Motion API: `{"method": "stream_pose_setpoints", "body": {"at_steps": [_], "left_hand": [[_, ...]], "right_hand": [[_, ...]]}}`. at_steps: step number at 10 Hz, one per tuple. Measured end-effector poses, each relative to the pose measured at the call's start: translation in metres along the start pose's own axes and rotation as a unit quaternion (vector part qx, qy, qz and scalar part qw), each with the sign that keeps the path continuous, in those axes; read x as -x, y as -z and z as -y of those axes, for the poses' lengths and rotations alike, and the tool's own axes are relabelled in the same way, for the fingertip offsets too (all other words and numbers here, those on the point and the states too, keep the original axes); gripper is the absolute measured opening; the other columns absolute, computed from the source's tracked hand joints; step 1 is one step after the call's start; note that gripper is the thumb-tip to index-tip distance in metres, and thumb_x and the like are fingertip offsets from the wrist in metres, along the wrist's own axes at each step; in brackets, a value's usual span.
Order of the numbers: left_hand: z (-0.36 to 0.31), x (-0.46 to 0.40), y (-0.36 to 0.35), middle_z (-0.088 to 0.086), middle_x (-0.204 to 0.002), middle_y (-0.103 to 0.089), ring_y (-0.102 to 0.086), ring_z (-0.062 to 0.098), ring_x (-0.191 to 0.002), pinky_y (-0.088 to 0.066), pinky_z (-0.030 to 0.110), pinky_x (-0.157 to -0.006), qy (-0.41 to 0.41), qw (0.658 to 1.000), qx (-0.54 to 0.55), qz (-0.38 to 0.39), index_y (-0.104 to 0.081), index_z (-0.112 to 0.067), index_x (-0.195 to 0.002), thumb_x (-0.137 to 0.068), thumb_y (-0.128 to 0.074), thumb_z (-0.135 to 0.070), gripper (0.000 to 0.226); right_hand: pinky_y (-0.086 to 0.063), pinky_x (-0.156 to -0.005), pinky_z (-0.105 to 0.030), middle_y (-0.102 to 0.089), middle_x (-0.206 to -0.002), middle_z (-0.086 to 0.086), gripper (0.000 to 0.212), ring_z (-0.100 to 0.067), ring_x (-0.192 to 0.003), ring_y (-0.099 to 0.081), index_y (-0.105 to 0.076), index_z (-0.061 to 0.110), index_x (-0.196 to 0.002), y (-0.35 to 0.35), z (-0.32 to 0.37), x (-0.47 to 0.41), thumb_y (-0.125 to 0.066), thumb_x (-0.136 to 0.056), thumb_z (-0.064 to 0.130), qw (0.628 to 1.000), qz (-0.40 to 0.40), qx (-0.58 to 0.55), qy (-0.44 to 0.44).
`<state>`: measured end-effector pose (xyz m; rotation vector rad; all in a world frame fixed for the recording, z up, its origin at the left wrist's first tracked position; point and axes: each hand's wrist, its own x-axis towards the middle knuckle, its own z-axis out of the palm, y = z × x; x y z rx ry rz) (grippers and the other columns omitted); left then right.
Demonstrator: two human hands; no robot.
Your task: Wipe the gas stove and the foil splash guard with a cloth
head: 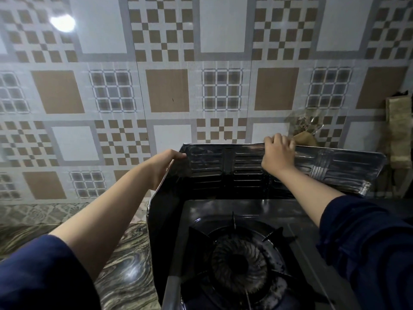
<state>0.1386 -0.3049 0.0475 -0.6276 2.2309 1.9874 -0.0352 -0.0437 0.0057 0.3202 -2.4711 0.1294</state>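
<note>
Foil splash guard (223, 168) stands behind gas stove (241, 260), long axis left-right. Your left hand (164, 167) grips its left corner, right hand (278, 153) curls over top edge. No cloth visible.

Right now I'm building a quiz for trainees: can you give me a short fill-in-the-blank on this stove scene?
1. Both hands grip the top edge of the foil ____.
2. The left hand holds its ____ corner; the right hand holds nearer the middle.
3. The stove shows one ____.
4. No ____ is visible in either hand.

Missing: splash guard; left; burner; cloth
</note>
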Motion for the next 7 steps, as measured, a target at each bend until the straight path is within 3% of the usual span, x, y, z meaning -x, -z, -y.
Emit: {"method": "stream_pose_setpoints", "body": {"at_steps": [1,2,3,5,6,7], "left_hand": [[0.003,0.003,0.011,0.019,-0.119,-0.064,-0.065,0.034,-0.095,-0.051,0.039,-0.08,0.021,1.0,-0.004,-0.001,-0.055,-0.006,-0.128,-0.086,-0.057,-0.042,0.056],[0.006,0.01,0.018,0.02,-0.121,-0.061,-0.066,0.036,-0.095,-0.054,0.045,-0.082,0.033,0.999,-0.019,-0.001,-0.044,-0.004,-0.137,-0.077,-0.065,-0.043,0.074],[0.012,0.016,0.027,0.023,-0.118,-0.061,-0.065,0.04,-0.098,-0.05,0.051,-0.091,0.054,0.997,-0.057,0.004,-0.046,-0.002,-0.132,-0.07,-0.071,-0.048,0.082],[0.023,0.032,0.037,0.022,-0.143,-0.042,-0.044,0.046,-0.127,-0.033,0.067,-0.102,0.125,0.982,-0.132,0.051,-0.034,-0.011,-0.142,-0.045,-0.085,-0.056,0.119],[0.022,0.042,0.036,0.022,-0.149,-0.033,-0.037,0.047,-0.133,-0.03,0.067,-0.104,0.12,0.984,-0.128,0.039,-0.027,-0.011,-0.147,-0.05,-0.08,-0.061,0.121],[0.019,0.058,0.029,0.025,-0.148,-0.037,-0.039,0.045,-0.132,-0.029,0.063,-0.108,0.105,0.983,-0.148,0.012,-0.026,-0.006,-0.148,-0.072,-0.066,-0.065,0.105]], "right_hand": [[-0.023,-0.11,-0.055,-0.049,-0.126,-0.013,0.043,-0.032,-0.121,-0.043,-0.05,0.01,-0.122,-0.001,0.017,0.002,-0.057,-0.08,0.018,0.999,-0.014,-0.024,0.04],[-0.012,-0.114,-0.057,-0.039,-0.146,-0.011,0.057,-0.028,-0.137,-0.033,-0.038,0.013,-0.14,0.003,0.044,0.005,-0.051,-0.088,0.033,0.995,0.005,-0.052,0.085],[-0.005,-0.116,-0.055,-0.027,-0.155,-0.006,0.061,-0.024,-0.145,-0.021,-0.028,0.016,-0.147,0.008,0.076,0.009,-0.044,-0.092,0.038,0.984,0.018,-0.104,0.144],[-0.01,-0.116,-0.052,-0.025,-0.157,-0.005,0.052,-0.024,-0.146,-0.02,-0.03,0.025,-0.147,0.023,0.139,0.02,-0.038,-0.096,0.035,0.948,0.052,-0.199,0.245],[-0.009,-0.116,-0.055,-0.025,-0.157,-0.003,0.05,-0.022,-0.146,-0.021,-0.03,0.026,-0.147,0.037,0.157,0.025,-0.034,-0.098,0.034,0.936,0.061,-0.231,0.26],[-0.006,-0.116,-0.056,-0.022,-0.158,-0.002,0.05,-0.02,-0.146,-0.019,-0.028,0.025,-0.148,0.047,0.167,0.024,-0.032,-0.099,0.035,0.935,0.059,-0.234,0.26]]}}
